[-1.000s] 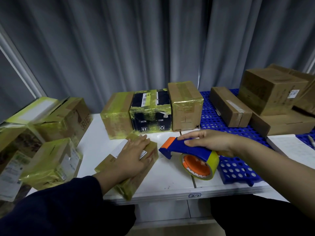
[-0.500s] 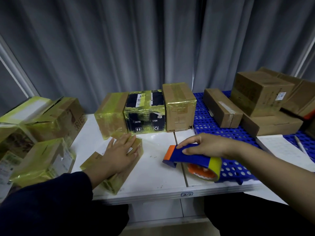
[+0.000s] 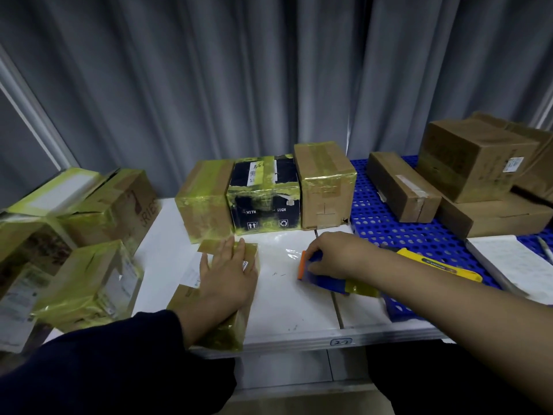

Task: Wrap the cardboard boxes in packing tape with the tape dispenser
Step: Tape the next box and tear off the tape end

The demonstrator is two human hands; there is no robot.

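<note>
A flat cardboard box (image 3: 229, 326) wrapped in yellowish tape lies on the white table (image 3: 284, 307) near its front edge. My left hand (image 3: 229, 278) rests flat on top of it, fingers straight. To the right, my right hand (image 3: 335, 254) grips the blue tape dispenser (image 3: 324, 281) with its orange tip, which lies on the table beside the box; its tape roll is mostly hidden under my forearm.
Three taped boxes (image 3: 264, 193) stand in a row at the back. Several wrapped boxes (image 3: 86, 280) are piled at the left. Plain cardboard boxes (image 3: 475, 163) sit on a blue perforated pallet (image 3: 377, 223) at the right, with a yellow tool (image 3: 440, 266) and a notepad (image 3: 514, 265).
My right hand lowered the dispenser onto the table and moved it slightly toward the back. My left hand and the flat box shifted a little, the box now lying more lengthwise.
</note>
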